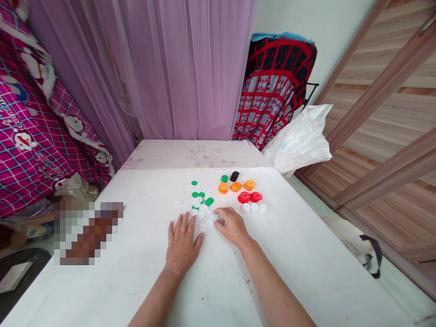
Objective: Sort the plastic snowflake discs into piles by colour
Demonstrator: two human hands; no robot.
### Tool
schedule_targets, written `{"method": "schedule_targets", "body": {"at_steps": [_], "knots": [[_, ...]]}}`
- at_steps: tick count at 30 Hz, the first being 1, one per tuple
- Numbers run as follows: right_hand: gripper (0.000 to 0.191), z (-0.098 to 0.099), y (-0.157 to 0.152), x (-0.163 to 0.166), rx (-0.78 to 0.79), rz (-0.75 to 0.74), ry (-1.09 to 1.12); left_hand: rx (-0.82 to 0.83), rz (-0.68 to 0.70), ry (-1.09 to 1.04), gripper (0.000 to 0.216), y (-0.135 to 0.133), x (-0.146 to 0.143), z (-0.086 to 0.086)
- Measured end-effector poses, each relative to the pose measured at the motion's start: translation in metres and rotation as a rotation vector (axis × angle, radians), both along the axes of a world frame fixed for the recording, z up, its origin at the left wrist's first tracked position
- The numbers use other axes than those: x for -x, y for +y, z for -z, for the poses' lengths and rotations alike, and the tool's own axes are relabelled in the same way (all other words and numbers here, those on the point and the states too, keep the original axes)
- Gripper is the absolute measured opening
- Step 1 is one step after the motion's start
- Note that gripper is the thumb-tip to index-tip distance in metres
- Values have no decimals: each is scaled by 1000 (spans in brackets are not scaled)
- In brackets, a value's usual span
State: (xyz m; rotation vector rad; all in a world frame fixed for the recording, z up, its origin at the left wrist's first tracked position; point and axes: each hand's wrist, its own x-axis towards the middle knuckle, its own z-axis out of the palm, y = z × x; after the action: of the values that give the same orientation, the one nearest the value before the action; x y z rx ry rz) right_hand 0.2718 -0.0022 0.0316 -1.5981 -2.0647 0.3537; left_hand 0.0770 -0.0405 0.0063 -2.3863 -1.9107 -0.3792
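A loose pile of white snowflake discs (205, 212) lies in front of me on the white-covered table. Green snowflake discs (209, 201) are scattered among and behind them. My left hand (182, 240) rests flat at the pile's near left side, palm down, fingers spread. At the right edge of the pile, my right hand (232, 225) has thumb and forefinger closed around a small white snowflake disc (215, 217). Right of the pile are sorted groups: red discs (250, 197), orange discs (236, 186), black discs (235, 176) and a short row of white discs (255, 208).
A blurred-out, reddish-brown patch (93, 234) covers something at the table's left side. Past the far right corner sits a white plastic bag (301, 138). Purple curtains (184, 68) hang behind the table, and wooden wardrobe doors (384, 113) stand on the right.
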Motion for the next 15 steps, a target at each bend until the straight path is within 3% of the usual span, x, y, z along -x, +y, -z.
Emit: {"method": "schedule_targets", "body": {"at_steps": [9,15], "knots": [[30,12,3,3,-95,61,9,9,-5,3,57,0,0,-1],[34,4,3,-50,-273,367,176,5,2,3,57,1,0,1]]}}
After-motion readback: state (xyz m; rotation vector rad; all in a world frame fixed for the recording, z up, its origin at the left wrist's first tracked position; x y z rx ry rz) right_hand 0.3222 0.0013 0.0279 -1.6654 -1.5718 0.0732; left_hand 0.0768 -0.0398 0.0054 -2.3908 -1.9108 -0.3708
